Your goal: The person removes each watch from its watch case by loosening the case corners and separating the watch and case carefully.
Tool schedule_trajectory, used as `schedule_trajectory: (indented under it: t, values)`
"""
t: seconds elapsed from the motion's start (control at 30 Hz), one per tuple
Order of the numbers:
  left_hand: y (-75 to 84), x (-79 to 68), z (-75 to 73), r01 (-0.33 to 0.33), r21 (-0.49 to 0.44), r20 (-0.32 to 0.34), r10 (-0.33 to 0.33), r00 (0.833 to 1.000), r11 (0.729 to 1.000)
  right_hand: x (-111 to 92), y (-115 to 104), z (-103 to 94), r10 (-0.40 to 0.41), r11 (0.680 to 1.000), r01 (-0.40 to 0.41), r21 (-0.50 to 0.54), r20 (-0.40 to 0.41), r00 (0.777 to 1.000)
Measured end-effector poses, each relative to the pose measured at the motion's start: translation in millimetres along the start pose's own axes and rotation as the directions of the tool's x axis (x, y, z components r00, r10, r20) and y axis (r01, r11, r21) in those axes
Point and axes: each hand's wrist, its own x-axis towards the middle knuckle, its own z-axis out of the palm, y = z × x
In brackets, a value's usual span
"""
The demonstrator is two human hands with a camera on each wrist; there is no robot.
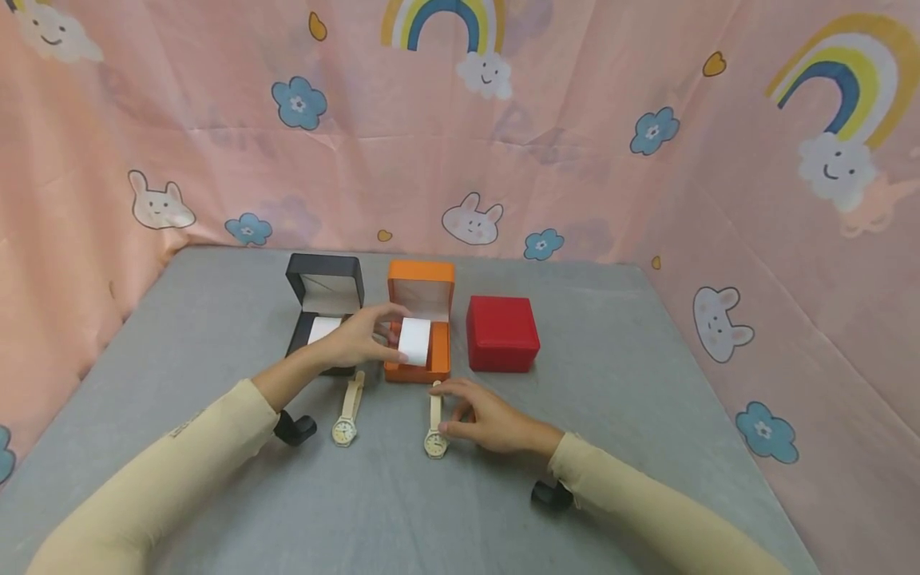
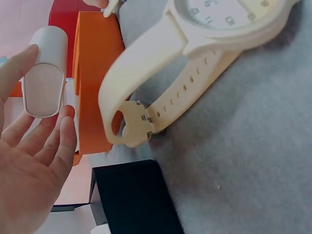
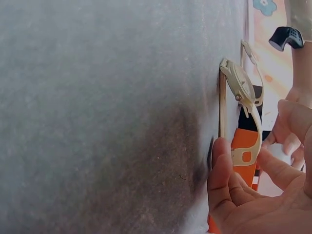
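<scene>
In the head view my left hand grips a white watch cushion at the orange watch box, whose lid stands up. The left wrist view shows the thumb on one side of the cushion and the fingertips on the other. My right hand is at a cream wristwatch lying before the orange box. Its fingers touch the strap's buckle end, while the thumb stands apart. Another cream wristwatch lies to the left.
A black watch box stands lid-up at the left, with a white cushion inside. To the right of the orange box sits a closed red box. Grey cloth covers the table, and a pink printed curtain hangs behind.
</scene>
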Motion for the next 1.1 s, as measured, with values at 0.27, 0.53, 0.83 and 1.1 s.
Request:
schedule_trajectory:
  t: [0.27,0.53,0.83,1.1]
  values:
    - [-5.1,7.8,5.3,0.006,0.046,-0.011,-0.006,1.000,0.999,0,0,0.9,0.003,1.000,-0.003,0.022,0.000,1.000]
    - [-5.9,11.9,6.2,0.019,0.081,-0.015,-0.018,1.000,0.997,1,0,0.3,0.011,1.000,-0.011,0.001,0.003,1.000]
    - [-2.6,12.9,3.0,0.050,0.116,-0.032,-0.047,0.998,0.992,4,-1,-1.7,-0.017,1.000,0.017,-0.015,0.004,1.000]
    - [-3.2,13.8,7.6,0.057,0.130,-0.031,-0.053,0.998,0.990,2,1,0.7,0.009,1.000,-0.009,-0.008,0.005,1.000]
